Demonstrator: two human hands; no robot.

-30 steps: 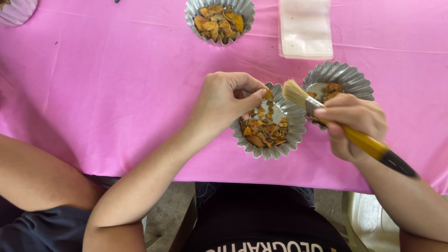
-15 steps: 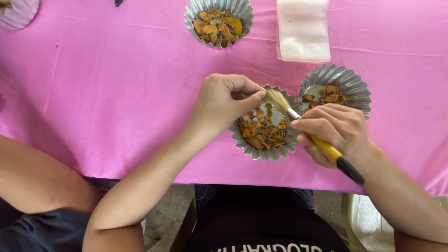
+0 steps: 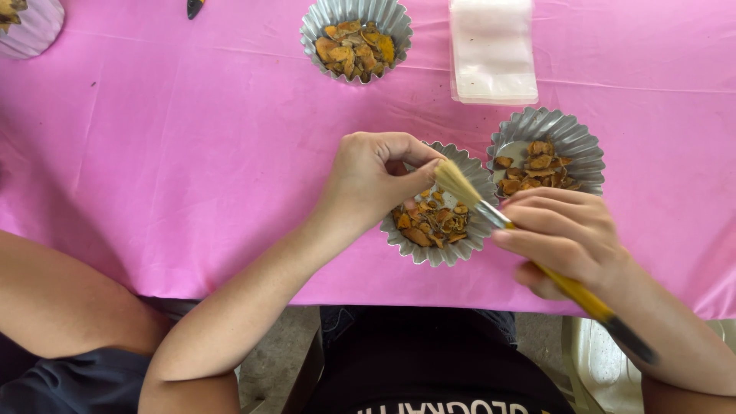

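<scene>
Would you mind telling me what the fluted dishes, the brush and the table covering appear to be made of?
The fluted dishes look like thin metal, probably aluminium: dull silver sheen, crisp pressed pleats. The brush, held in the right hand, has pale bristles, natural or synthetic, a shiny metal ferrule and a glossy yellow, likely painted wooden handle. The pink table covering seems thin plastic or smooth cloth: creased, faintly glossy.

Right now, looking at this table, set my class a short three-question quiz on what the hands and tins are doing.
1. True or false: the right hand holds a brush.
2. How many fluted tins of orange-brown pieces lie wholly in view? A) two B) three C) five
3. Fill in: the left hand pinches over the ____ tin.

Key: 1 true. 2 B: the near tin, the right tin and the far tin; another sits cut off at the top left corner. 3 near.
</scene>
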